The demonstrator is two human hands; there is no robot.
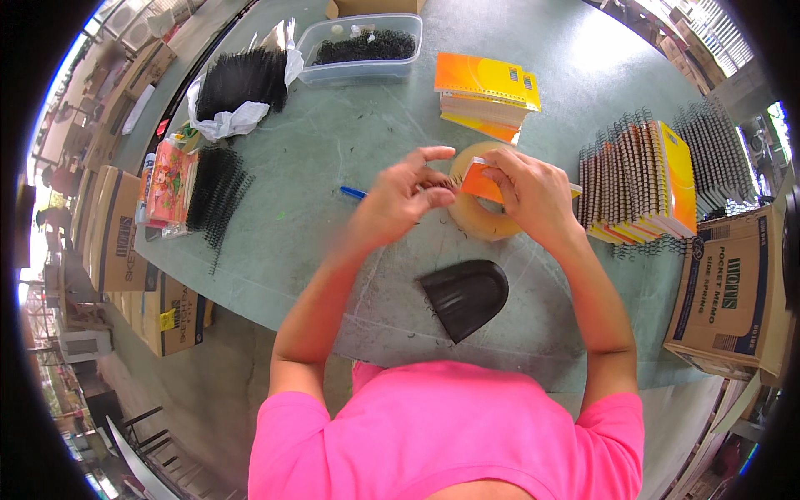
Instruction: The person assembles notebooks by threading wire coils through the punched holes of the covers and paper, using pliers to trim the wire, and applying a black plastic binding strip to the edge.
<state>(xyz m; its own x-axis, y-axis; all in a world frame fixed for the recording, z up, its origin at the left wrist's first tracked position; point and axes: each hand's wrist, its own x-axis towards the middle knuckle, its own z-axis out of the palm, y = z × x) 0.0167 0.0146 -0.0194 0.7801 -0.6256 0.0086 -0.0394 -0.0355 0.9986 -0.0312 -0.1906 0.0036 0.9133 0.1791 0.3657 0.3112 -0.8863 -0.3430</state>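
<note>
A grey floor (pixel 200 375) and stacked cartons (pixel 125 229) surround my broad, scuffed grey-green table (pixel 300 192), specked with dark scraps. A brown cardboard box (pixel 725 287) sits well right of my thick, pale-yellow tape roll (pixel 483 227); between them stand yellow-and-orange spiral-bound notebooks (pixel 679 179). A clear plastic tub (pixel 358 75) lies beyond the roll, leftward; a curved black piece (pixel 471 296), nearer me. Over the roll, my right hand (pixel 529 187) grips an orange-covered booklet (pixel 481 184). Left of it lies a blue pen (pixel 353 192). My left hand (pixel 396 200) meets a dark coil (pixel 455 181) at the booklet's edge; whether pinching, I cannot tell.
</note>
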